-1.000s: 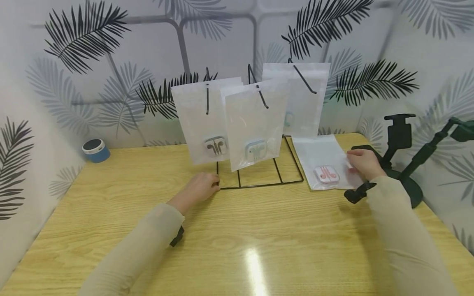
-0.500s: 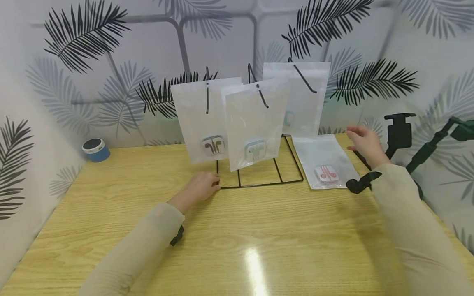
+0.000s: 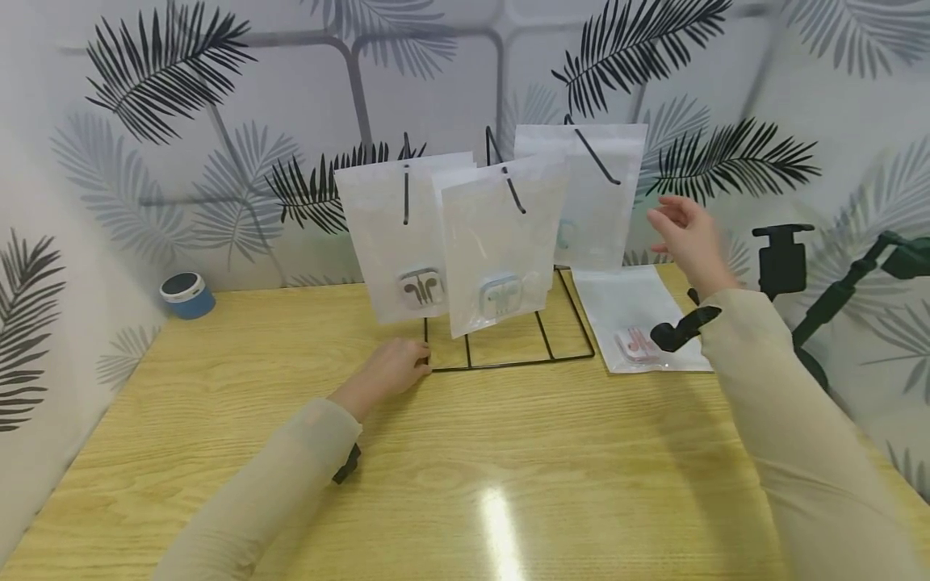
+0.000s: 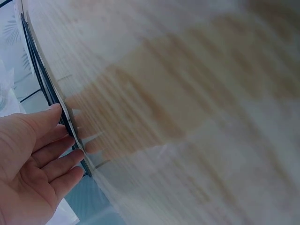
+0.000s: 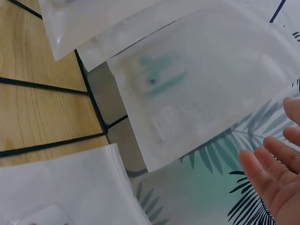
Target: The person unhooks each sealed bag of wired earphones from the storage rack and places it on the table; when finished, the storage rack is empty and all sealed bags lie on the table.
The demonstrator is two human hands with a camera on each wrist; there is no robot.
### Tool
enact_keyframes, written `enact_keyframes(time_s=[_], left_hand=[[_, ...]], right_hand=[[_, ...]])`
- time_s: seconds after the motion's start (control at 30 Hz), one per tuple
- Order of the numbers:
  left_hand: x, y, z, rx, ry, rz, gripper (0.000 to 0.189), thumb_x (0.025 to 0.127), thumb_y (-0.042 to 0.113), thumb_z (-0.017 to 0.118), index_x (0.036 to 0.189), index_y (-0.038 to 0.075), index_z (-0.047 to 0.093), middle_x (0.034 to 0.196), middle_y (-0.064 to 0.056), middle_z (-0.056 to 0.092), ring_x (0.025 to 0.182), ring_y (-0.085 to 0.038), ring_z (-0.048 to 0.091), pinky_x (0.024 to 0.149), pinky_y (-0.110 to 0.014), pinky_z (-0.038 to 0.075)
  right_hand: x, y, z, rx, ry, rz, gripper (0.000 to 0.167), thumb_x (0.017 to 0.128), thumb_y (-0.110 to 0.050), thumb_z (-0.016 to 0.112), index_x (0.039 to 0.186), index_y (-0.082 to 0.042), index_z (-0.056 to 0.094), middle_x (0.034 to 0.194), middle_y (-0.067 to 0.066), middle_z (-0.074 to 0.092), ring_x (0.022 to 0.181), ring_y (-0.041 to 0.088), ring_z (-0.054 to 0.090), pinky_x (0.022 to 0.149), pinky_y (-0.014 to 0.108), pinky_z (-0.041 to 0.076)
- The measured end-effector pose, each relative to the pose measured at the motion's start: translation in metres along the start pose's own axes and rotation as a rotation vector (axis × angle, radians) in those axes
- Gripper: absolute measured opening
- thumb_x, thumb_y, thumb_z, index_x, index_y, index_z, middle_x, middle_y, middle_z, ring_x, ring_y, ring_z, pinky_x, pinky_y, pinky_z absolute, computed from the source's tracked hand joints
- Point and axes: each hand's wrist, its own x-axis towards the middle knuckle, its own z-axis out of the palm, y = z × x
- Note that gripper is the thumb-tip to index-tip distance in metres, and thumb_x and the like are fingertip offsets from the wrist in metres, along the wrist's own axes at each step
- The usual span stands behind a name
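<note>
My left hand rests at the front left corner of a black wire display rack; its thumb and fingertips hold the bar in the left wrist view. My right hand is raised beside the right hanging bag, fingers loosely bent and holding nothing. In the right wrist view that bag shows a teal item through frosted plastic. Two bags hang in front, one with dark earphones, one with pale earphones. Flat on the table, below my right hand, lies a bag with pink earphones.
A black phone stand with a jointed arm stands at the right edge of the wooden table. A small blue speaker-like cylinder sits at the back left. A leaf-patterned backdrop rises behind the rack.
My right hand has left the flat bag, risen, and moved left toward the right hanging bag. The left hand and the flat bag stay in place.
</note>
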Motion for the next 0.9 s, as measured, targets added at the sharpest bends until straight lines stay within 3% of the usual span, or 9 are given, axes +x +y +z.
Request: enact_keyframes(time_s=[0.23, 0.37, 0.6, 0.9], left_hand=[[0.000, -0.001, 0.000, 0.021, 0.020, 0.020, 0.019, 0.089, 0.016, 0.063, 0.101, 0.002, 0.067, 0.104, -0.011, 0.065, 0.078, -0.018, 0.059, 0.069, -0.033, 0.047], [0.000, 0.000, 0.001, 0.020, 0.019, 0.018, 0.018, 0.089, 0.016, 0.063, 0.100, 0.003, 0.068, 0.104, -0.010, 0.064, 0.077, -0.017, 0.058, 0.068, -0.033, 0.046], [0.000, 0.001, 0.000, 0.019, 0.009, 0.015, 0.018, 0.089, 0.016, 0.062, 0.101, 0.003, 0.068, 0.114, -0.013, 0.061, 0.097, -0.026, 0.060, 0.080, -0.037, 0.048], [0.000, -0.001, 0.000, 0.030, 0.015, 0.020, 0.024, 0.089, 0.016, 0.062, 0.107, 0.001, 0.066, 0.112, -0.013, 0.062, 0.098, -0.026, 0.060, 0.083, -0.038, 0.047]], right_hand=[[0.010, -0.017, 0.022, 0.071, 0.013, -0.012, 0.058, 0.092, -0.030, 0.054, 0.140, -0.006, 0.033, 0.133, 0.017, 0.043, 0.115, 0.023, 0.045, 0.065, 0.016, 0.050], [0.016, -0.018, 0.031, 0.126, 0.007, 0.033, 0.056, 0.092, -0.027, 0.056, 0.139, -0.007, 0.035, 0.132, 0.018, 0.043, 0.115, 0.024, 0.045, 0.065, 0.019, 0.051], [0.021, -0.014, 0.042, 0.119, 0.036, 0.159, 0.052, 0.093, -0.027, 0.054, 0.138, -0.006, 0.038, 0.133, 0.018, 0.045, 0.116, 0.026, 0.045, 0.069, 0.022, 0.052], [0.016, -0.015, 0.046, 0.200, 0.073, 0.164, 0.038, 0.094, -0.021, 0.053, 0.126, -0.001, 0.051, 0.127, 0.014, 0.050, 0.105, 0.023, 0.052, 0.070, 0.021, 0.051]])
